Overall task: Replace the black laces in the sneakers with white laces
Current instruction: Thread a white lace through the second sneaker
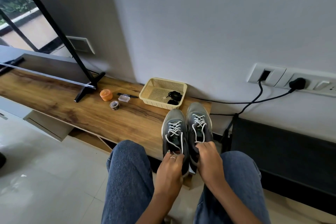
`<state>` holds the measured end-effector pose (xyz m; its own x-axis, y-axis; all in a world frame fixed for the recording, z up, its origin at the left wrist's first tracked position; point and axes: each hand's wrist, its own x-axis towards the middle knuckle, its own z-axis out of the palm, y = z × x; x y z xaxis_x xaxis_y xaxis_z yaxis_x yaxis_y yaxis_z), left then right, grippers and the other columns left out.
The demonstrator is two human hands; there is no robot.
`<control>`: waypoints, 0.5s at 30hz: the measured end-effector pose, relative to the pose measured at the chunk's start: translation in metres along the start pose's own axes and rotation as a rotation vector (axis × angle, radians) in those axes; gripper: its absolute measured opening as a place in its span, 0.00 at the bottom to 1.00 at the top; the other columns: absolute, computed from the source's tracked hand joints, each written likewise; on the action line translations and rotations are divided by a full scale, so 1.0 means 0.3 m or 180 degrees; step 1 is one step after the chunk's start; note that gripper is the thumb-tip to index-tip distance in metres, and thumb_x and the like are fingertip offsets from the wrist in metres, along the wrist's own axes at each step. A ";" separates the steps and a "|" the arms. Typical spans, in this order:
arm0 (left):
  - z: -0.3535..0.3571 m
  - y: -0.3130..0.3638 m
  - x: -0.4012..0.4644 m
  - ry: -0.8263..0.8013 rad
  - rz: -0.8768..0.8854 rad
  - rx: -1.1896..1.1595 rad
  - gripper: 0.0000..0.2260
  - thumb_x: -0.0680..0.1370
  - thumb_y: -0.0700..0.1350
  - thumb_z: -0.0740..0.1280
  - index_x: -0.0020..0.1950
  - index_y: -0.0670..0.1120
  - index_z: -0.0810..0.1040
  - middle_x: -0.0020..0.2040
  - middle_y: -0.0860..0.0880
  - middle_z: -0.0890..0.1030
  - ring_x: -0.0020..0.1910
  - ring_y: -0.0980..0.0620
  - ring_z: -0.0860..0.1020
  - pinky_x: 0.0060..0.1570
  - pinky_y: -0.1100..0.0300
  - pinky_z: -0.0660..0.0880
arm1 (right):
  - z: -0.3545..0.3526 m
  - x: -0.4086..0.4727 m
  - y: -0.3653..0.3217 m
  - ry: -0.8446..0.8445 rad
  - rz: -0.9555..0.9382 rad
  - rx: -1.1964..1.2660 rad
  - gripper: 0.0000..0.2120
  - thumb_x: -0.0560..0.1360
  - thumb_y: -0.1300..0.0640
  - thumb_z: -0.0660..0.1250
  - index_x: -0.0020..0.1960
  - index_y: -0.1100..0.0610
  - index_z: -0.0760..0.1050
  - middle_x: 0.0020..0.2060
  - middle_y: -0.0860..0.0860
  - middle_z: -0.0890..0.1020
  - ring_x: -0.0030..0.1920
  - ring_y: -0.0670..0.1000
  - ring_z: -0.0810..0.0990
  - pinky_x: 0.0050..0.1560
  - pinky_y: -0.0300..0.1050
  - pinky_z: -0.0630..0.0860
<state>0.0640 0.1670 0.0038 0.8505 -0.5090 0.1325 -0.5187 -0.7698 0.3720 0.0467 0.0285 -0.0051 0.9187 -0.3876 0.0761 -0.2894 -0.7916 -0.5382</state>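
Two grey sneakers stand side by side on the wooden shelf (91,114), toes toward the wall. Both carry white laces crossed through their eyelets. My left hand (170,166) is at the heel end of the left sneaker (173,129) and pinches the loose ends of its white lace (174,129). My right hand (208,158) is at the heel end of the right sneaker (197,114) and pinches the ends of that shoe's white lace (199,123). Black laces (173,97) lie bundled in the beige basket (160,85) behind the shoes.
Left of the basket lie a black marker (127,95), a small clear box (124,98), an orange round container (105,94) and a tape roll (114,105). A screen's stand (87,89) rests further left. Black cables (254,102) run from wall sockets at right. My knees frame the shoes.
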 end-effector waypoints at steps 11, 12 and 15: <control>-0.129 0.242 0.072 0.0617 0.0940 -0.0433 0.13 0.70 0.41 0.58 0.47 0.43 0.81 0.38 0.49 0.81 0.41 0.48 0.79 0.33 0.59 0.77 | -0.274 -0.039 0.081 0.0808 -0.0043 0.0163 0.12 0.64 0.67 0.73 0.43 0.53 0.79 0.41 0.46 0.75 0.41 0.41 0.71 0.33 0.29 0.65; -0.128 0.271 0.081 0.0643 0.1042 -0.0466 0.12 0.70 0.41 0.60 0.47 0.43 0.81 0.38 0.50 0.81 0.40 0.48 0.78 0.34 0.59 0.76 | -0.304 -0.046 0.096 0.0907 0.0038 0.0230 0.13 0.63 0.68 0.74 0.43 0.53 0.79 0.41 0.46 0.74 0.41 0.41 0.71 0.32 0.27 0.63; -0.089 0.352 0.102 0.0725 0.1320 -0.0527 0.12 0.71 0.41 0.61 0.49 0.42 0.81 0.39 0.49 0.81 0.42 0.49 0.77 0.39 0.59 0.74 | -0.385 -0.080 0.152 0.1232 0.0121 0.0217 0.15 0.61 0.71 0.73 0.42 0.56 0.79 0.40 0.46 0.74 0.42 0.45 0.74 0.34 0.30 0.64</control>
<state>0.0377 0.0805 0.0717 0.5826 -0.6481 0.4905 -0.8121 -0.4396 0.3838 -0.0194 -0.0527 0.0654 0.7346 -0.5758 0.3591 -0.2906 -0.7451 -0.6003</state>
